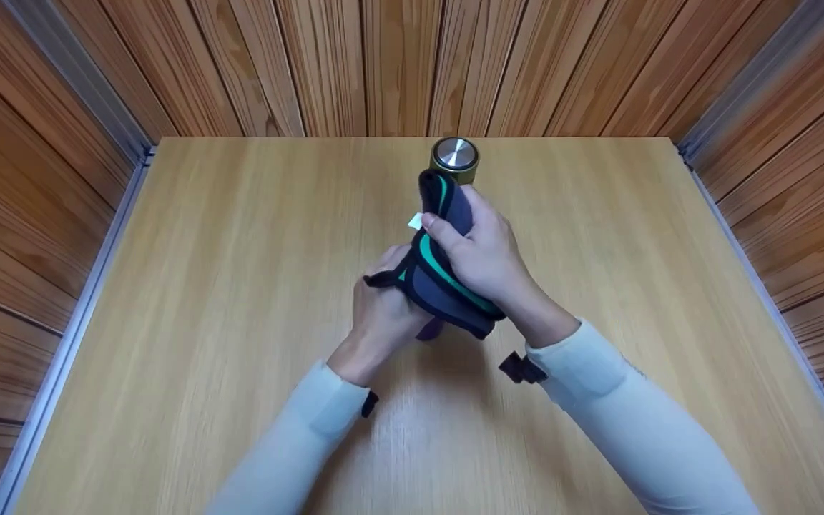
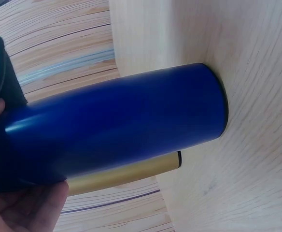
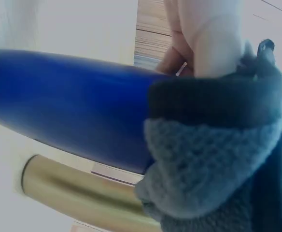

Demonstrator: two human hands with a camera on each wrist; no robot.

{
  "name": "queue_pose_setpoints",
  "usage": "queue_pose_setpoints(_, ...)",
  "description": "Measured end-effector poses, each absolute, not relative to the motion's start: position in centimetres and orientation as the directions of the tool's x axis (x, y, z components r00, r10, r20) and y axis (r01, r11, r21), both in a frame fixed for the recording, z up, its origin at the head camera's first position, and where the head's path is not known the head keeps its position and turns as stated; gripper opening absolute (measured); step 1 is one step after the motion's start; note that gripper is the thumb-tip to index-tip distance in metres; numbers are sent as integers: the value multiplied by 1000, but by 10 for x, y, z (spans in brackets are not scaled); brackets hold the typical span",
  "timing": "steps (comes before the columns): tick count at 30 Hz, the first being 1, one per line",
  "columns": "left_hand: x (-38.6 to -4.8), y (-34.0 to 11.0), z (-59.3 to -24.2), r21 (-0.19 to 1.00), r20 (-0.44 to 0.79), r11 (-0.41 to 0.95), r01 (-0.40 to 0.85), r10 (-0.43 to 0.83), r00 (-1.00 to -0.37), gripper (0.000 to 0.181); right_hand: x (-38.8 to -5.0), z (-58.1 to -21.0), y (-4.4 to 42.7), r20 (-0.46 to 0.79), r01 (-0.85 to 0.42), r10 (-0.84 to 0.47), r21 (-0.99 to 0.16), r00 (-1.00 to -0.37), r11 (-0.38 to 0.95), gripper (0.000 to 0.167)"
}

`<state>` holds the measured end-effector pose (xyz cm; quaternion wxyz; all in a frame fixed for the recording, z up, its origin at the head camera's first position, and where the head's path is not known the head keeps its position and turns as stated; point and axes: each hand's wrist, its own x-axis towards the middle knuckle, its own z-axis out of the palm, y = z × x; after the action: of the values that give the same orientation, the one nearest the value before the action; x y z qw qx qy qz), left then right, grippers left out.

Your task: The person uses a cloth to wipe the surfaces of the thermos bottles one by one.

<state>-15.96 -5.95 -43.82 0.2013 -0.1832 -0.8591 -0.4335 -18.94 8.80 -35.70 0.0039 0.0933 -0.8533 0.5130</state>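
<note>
My left hand [image 1: 387,309] grips a glossy blue cylindrical bottle [image 2: 121,125] round its upper part; its black-rimmed base is close to the tabletop, and I cannot tell whether it touches. In the head view the cloth and hand cover most of the bottle. My right hand [image 1: 487,250] holds a folded grey cloth [image 1: 444,286] with black edging and a green stripe, thumb on top. The cloth lies over the bottle's upper end, its fuzzy grey side facing the right wrist camera. A small white tag [image 1: 415,221] sticks out by the right thumb.
A gold bottle [image 1: 455,163] with a silver-topped lid stands upright behind the hands, near the table's back edge. Wood-plank walls [image 1: 398,68] border the light wooden table [image 1: 226,343] at the back and both sides, with metal rails [image 1: 94,286] along the sides.
</note>
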Motion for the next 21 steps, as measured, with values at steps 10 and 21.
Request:
queue_pose_setpoints(10,-164,-59,-428,735,365,562,379,142,-920,12,-170,-395,107,340,-394,-269,-901,-901,182,59)
queue_pose_setpoints(21,-163,-62,-434,769,418,495,404,90,-904,18,-167,-414,121,424,-452,-235,-888,-874,79,35)
